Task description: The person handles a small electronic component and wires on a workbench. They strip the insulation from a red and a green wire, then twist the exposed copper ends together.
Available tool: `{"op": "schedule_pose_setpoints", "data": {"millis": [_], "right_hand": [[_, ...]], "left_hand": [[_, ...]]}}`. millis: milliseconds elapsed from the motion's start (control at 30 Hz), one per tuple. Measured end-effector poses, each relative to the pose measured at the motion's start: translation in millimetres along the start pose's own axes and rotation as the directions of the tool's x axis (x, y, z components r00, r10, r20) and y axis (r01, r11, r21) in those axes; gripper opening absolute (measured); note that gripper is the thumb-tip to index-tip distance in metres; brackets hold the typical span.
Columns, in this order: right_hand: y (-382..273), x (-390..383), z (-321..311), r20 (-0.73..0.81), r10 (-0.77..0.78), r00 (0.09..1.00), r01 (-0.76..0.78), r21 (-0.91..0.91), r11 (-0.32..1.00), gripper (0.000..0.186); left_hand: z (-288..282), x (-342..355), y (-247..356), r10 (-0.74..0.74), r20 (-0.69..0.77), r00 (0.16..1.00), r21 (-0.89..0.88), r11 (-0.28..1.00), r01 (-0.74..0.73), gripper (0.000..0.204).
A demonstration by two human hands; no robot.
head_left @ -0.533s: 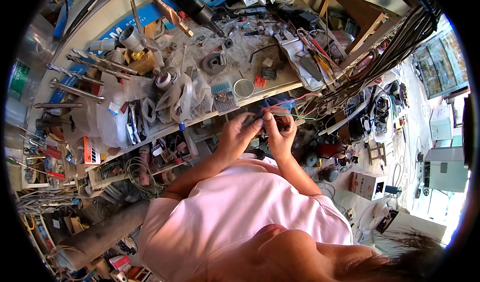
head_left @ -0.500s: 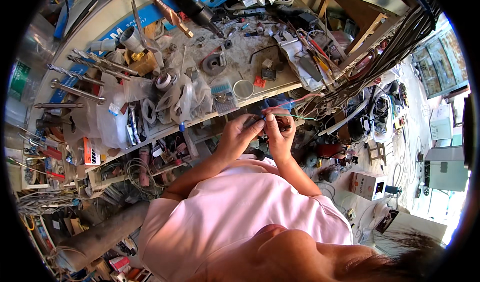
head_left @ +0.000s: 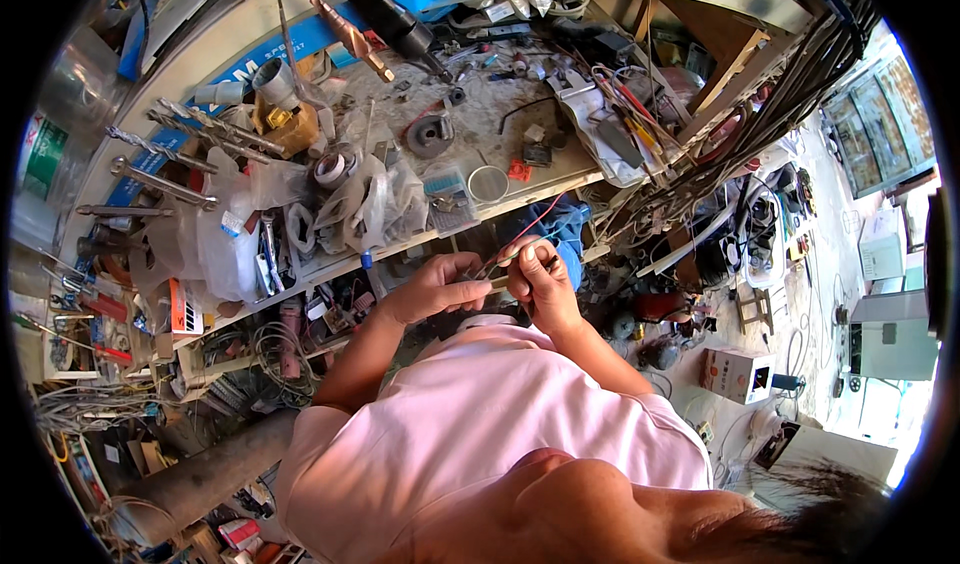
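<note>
In front of my chest, thin wires run between my two hands. My left hand [head_left: 440,286] is closed, its fingertips on the dark end of the wires; what else lies within its grip is hidden. My right hand [head_left: 543,286] pinches the wires between thumb and bent forefinger. A red wire [head_left: 536,220] rises from the fingers toward the workbench. Close to the right fingertips shows a short stretch of blue-green wire [head_left: 553,235]. Beyond the right hand hangs a blue cloth [head_left: 568,226], below the bench edge.
The cluttered workbench [head_left: 470,104] carries a round dark part [head_left: 429,136], a clear compartment box [head_left: 452,204], plastic bags [head_left: 375,204] and pliers and tools [head_left: 625,134]. Drill bits [head_left: 160,182] stand out at left. Cable bundles [head_left: 800,84] hang at right; a white carton [head_left: 737,374] sits on the floor.
Both hands have come lower, nearer my chest, and the left has drawn away to the left. The red wire now points up instead of right; more of the blue cloth shows.
</note>
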State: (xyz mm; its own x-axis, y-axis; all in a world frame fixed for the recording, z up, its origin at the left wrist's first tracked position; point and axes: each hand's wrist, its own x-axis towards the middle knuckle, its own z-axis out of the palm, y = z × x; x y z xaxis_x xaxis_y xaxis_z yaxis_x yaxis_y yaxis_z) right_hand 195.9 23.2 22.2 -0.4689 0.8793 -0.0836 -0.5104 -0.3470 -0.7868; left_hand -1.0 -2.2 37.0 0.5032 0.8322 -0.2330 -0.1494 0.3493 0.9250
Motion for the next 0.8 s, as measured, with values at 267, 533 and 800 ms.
{"op": "schedule_pose_setpoints", "data": {"millis": [267,533,800], "right_hand": [[-13,1,18,0.308,0.082,0.948,-0.168,0.262,0.950,0.021],[-79,-3,26,0.593,0.467,0.656,-0.104,-0.542,0.834,0.034],[-87,-11,31,0.711,0.433,0.554,0.113,-0.580,0.807,0.031]], "left_hand": [[5,-16,16,-0.009,0.110,0.994,0.102,0.995,-0.002,0.027],[6,-39,58,0.149,0.302,0.942,0.728,0.602,-0.329,0.032],[22,-50,79,0.143,0.433,0.890,0.851,0.260,-0.455,0.026]]}}
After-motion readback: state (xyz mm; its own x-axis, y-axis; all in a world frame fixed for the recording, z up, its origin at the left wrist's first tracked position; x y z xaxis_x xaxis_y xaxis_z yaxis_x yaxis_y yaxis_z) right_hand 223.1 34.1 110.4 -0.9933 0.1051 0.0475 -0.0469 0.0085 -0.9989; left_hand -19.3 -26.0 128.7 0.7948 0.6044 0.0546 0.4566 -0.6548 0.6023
